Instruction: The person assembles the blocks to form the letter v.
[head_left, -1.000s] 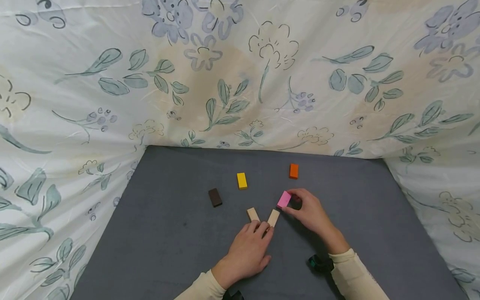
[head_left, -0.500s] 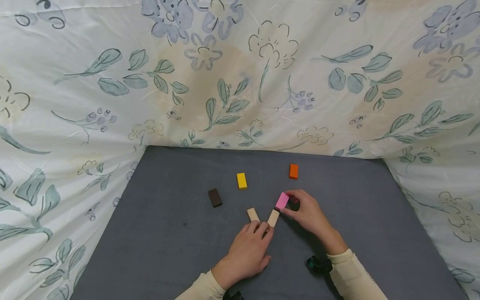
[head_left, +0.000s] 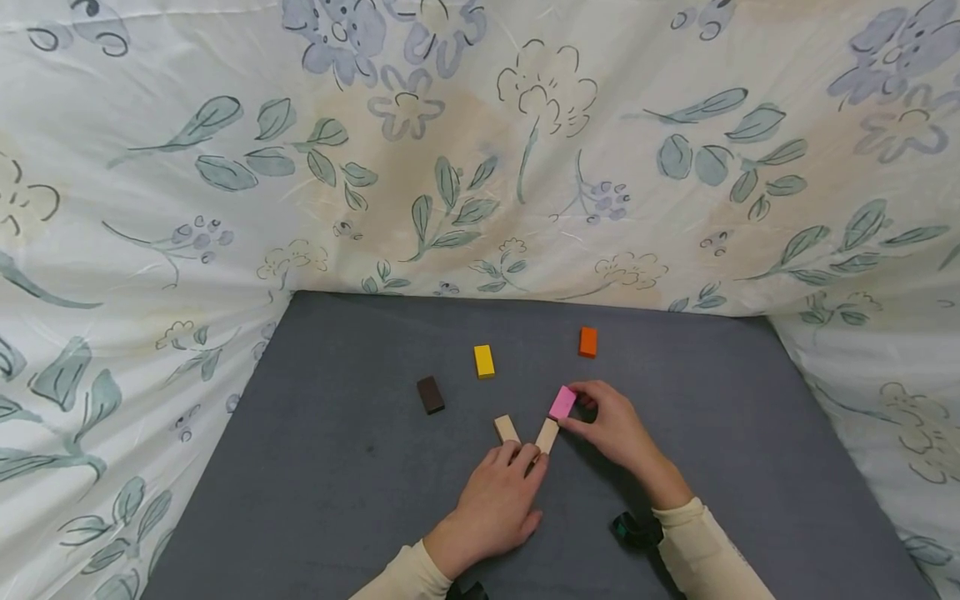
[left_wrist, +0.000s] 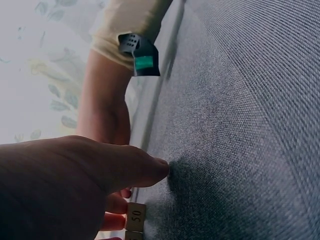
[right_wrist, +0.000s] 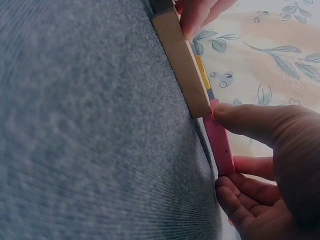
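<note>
Two plain wooden blocks lie in a V on the grey cloth, the left block (head_left: 506, 428) and the right block (head_left: 547, 434). My left hand (head_left: 495, 500) rests its fingertips over their near ends, thumb out on the cloth. In the left wrist view, a wooden block end (left_wrist: 135, 216) printed "50" shows beside the fingers. My right hand (head_left: 618, 425) pinches a pink block (head_left: 562, 402) between thumb and fingers. The pink block lines up with the right block, its near end right at that block's far end. The right wrist view shows the pink block (right_wrist: 218, 140) low over the cloth.
Beyond the hands lie a dark brown block (head_left: 431, 395), a yellow block (head_left: 484, 362) and an orange block (head_left: 588, 342). Flowered fabric (head_left: 465, 150) rises behind and beside the grey cloth (head_left: 337, 483).
My right hand has brought the pink block slightly left and nearer, up to the far end of the right wooden block. The left hand has stayed in place.
</note>
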